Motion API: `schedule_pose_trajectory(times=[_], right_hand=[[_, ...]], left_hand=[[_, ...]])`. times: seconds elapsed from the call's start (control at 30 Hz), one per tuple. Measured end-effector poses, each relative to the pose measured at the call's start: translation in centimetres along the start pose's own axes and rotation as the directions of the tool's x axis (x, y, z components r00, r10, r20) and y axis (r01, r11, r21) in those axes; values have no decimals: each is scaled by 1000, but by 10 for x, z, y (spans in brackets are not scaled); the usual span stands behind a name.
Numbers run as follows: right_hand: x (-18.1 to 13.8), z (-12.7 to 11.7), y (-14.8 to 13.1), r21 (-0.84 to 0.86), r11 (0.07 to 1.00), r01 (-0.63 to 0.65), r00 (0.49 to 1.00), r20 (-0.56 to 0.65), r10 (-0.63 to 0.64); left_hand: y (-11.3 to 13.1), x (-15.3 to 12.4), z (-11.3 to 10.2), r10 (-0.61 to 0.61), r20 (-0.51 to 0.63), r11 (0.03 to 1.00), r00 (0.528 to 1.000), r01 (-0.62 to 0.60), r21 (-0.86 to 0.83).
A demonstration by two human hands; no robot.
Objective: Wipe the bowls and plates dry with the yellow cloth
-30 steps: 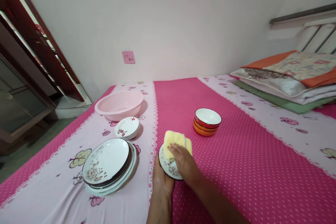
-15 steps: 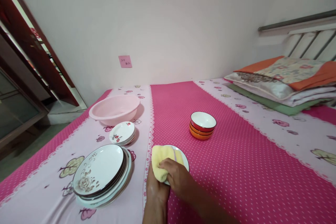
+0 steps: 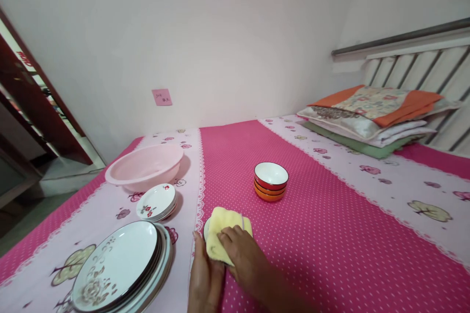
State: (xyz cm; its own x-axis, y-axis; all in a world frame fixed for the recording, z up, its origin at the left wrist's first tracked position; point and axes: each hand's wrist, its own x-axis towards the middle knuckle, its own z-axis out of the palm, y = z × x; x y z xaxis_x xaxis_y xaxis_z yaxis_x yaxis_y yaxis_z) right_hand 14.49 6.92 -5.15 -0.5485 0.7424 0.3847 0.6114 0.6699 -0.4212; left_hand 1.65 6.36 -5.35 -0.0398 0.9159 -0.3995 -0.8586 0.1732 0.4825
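My left hand [image 3: 203, 279] holds a small white plate [image 3: 206, 227] from below; only a sliver of its rim shows at the left. My right hand [image 3: 240, 259] presses a folded yellow cloth [image 3: 225, 230] down on that plate, fingers closed over the cloth. Both hands sit low in the middle, above a pink dotted bedsheet [image 3: 330, 234].
A stack of large floral plates [image 3: 117, 266] lies at the lower left, a stack of small plates [image 3: 156, 201] behind it, then a pink basin [image 3: 143, 166]. Stacked red and orange bowls [image 3: 270, 181] stand centre. Folded bedding [image 3: 367, 115] and a headboard are at the right.
The cloth has slid back over the small plate and now covers nearly all of it. The camera has turned right, so everything sits further left and lower.
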Motion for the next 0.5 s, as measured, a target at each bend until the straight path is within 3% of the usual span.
schedule_pose_trajectory(times=[0.07, 0.13, 0.17, 0.27, 0.37, 0.43, 0.5], right_hand=[[8, -19, -2, 109, 992, -59, 994, -84, 68], [15, -38, -1, 373, 919, -123, 975, -125, 181], [17, -46, 2, 548, 824, -145, 964, -111, 243], [21, -59, 16, 917, 365, -162, 927, 14, 375], [20, -56, 31, 982, 48, -180, 870, 137, 474], [19, -51, 38, 978, -65, -200, 840, 205, 503], [18, -46, 42, 971, -118, -209, 827, 240, 508]], left_hand=[[2, -6, 7, 58, -10, 995, 998, -57, 84], [3, -7, 11, 142, -79, 979, 987, -128, 156], [3, -7, 12, 177, -101, 971, 979, -157, 180], [4, -7, 13, 237, -59, 953, 970, -220, 208], [7, -13, 14, 214, 25, 961, 977, -215, 175], [9, -19, 16, 170, 31, 977, 985, -172, 125], [9, -23, 18, 149, 33, 985, 988, -151, 85]])
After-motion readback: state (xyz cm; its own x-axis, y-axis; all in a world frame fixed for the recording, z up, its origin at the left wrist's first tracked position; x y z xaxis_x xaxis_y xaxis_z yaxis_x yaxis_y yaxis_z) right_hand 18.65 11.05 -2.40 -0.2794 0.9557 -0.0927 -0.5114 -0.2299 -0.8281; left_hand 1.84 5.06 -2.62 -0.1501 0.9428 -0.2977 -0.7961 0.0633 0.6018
